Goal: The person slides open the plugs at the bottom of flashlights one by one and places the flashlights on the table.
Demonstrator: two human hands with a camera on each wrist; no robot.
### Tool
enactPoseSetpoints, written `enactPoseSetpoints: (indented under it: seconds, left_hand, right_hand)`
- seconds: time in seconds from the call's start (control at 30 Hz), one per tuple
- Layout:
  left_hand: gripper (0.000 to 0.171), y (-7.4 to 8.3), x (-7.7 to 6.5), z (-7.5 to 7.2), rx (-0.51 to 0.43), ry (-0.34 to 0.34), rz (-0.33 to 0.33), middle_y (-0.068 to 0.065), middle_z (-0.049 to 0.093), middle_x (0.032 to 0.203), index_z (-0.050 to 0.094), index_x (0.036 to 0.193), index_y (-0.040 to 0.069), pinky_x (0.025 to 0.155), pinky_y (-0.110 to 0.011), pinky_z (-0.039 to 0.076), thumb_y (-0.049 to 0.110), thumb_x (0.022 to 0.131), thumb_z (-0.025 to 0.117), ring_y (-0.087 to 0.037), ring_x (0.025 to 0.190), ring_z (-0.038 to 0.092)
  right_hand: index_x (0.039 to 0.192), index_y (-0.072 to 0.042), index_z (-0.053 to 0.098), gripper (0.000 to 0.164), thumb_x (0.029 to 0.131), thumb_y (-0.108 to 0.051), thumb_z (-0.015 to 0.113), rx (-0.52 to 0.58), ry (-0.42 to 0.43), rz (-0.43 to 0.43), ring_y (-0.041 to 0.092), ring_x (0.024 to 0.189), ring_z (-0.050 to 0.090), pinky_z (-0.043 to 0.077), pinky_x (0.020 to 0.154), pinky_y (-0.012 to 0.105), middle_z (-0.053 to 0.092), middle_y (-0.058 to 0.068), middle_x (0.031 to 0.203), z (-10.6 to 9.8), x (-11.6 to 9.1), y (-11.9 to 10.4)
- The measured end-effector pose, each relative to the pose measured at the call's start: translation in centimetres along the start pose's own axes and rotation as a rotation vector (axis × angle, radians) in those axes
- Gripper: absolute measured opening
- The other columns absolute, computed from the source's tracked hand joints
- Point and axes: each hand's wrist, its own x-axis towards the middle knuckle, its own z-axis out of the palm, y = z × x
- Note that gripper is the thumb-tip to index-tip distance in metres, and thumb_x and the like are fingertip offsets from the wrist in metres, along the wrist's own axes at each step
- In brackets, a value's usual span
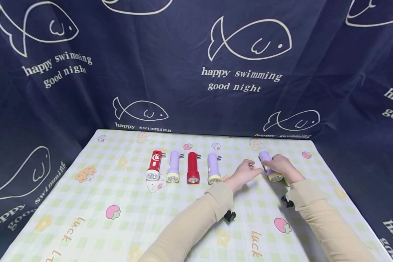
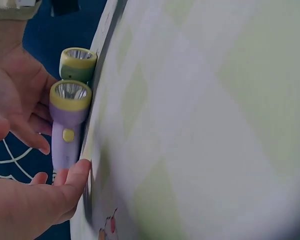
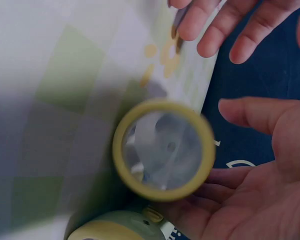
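Note:
A lilac flashlight with a yellow rim (image 1: 275, 177) lies at the right of the table, lens toward me. My right hand (image 1: 281, 165) reaches over it from the right. In the right wrist view its fingers pass behind the flashlight's yellow head (image 3: 208, 145), while the thumb stands apart. Just left of this flashlight is my left hand (image 1: 245, 174), fingers loosely bent and holding nothing. Beside the lilac one, a green flashlight with a yellow rim (image 2: 77, 70) shows in the left wrist view; my right hand mostly hides it from the head view.
Left of my hands runs a row of flashlights: red with a white head (image 1: 154, 165), lilac (image 1: 174, 163), all red (image 1: 192, 165) and lilac (image 1: 213, 165). Plug prongs stick out from their sides. A dark blue curtain (image 1: 183, 72) hangs behind the checked tablecloth (image 1: 134, 225).

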Motion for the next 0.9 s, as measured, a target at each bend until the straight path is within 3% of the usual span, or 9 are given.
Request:
enactPoseSetpoints:
  seconds: [0.2, 0.37, 0.47, 0.67, 0.8, 0.9]
  left_hand:
    - [0.047, -0.3, 0.1, 0.7, -0.214, -0.013, -0.043, -0.006, 0.06, 0.105, 0.053, 0.121, 0.003, 0.082, -0.034, 0.053, 0.019, 0.08, 0.07, -0.022, 0.094, 0.061]
    - [0.049, -0.7, 0.2, 1.0, -0.399, -0.041, -0.081, -0.01, 0.06, 0.108, 0.05, 0.125, -0.002, 0.089, -0.042, 0.052, 0.01, 0.081, 0.067, -0.026, 0.101, 0.06]
    - [0.049, -0.9, 0.3, 1.0, -0.477, -0.065, -0.092, -0.013, 0.059, 0.112, 0.047, 0.127, -0.005, 0.094, -0.044, 0.049, 0.007, 0.083, 0.065, -0.029, 0.108, 0.058]
    - [0.051, -1.1, 0.5, 0.8, -0.526, -0.111, -0.094, -0.017, 0.055, 0.12, 0.043, 0.13, -0.01, 0.097, -0.045, 0.047, 0.003, 0.084, 0.061, -0.031, 0.112, 0.055]
    - [0.051, -1.3, 0.7, 0.8, -0.524, -0.131, -0.091, -0.015, 0.057, 0.116, 0.044, 0.13, -0.011, 0.098, -0.044, 0.046, 0.002, 0.083, 0.059, -0.029, 0.113, 0.056]
    - [0.051, -1.4, 0.8, 0.9, -0.531, -0.137, -0.086, -0.014, 0.058, 0.114, 0.044, 0.13, -0.012, 0.099, -0.045, 0.046, 0.001, 0.082, 0.058, -0.028, 0.111, 0.057]
  right_hand:
    - [0.114, 0.024, 0.049, 0.058, 0.088, -0.028, 0.051, -0.021, 0.047, -0.035, 0.048, 0.099, 0.055, 0.047, 0.088, 0.051, 0.053, 0.041, 0.113, 0.5, 0.3, 0.1]
    - [0.119, 0.023, 0.048, 0.057, 0.088, -0.025, 0.051, 0.017, 0.059, -0.051, 0.052, 0.109, 0.05, 0.044, 0.093, 0.054, 0.049, 0.042, 0.12, 1.0, 0.6, 0.2]
    - [0.12, 0.021, 0.048, 0.056, 0.089, -0.025, 0.051, 0.051, 0.064, -0.054, 0.049, 0.106, 0.053, 0.045, 0.092, 0.052, 0.05, 0.04, 0.121, 1.3, 0.9, 0.3]
    - [0.12, 0.017, 0.052, 0.054, 0.089, -0.027, 0.055, 0.168, 0.051, -0.031, 0.035, 0.094, 0.058, 0.05, 0.077, 0.036, 0.054, 0.036, 0.118, 1.5, 1.1, 0.6]
    - [0.12, 0.017, 0.052, 0.055, 0.09, -0.027, 0.058, 0.288, 0.021, -0.002, 0.025, 0.088, 0.058, 0.047, 0.068, 0.024, 0.057, 0.033, 0.115, 1.7, 1.1, 0.8]
    - [0.121, 0.017, 0.051, 0.055, 0.09, -0.028, 0.058, 0.338, 0.003, 0.007, 0.021, 0.087, 0.057, 0.045, 0.068, 0.021, 0.057, 0.031, 0.115, 1.8, 1.2, 0.9]
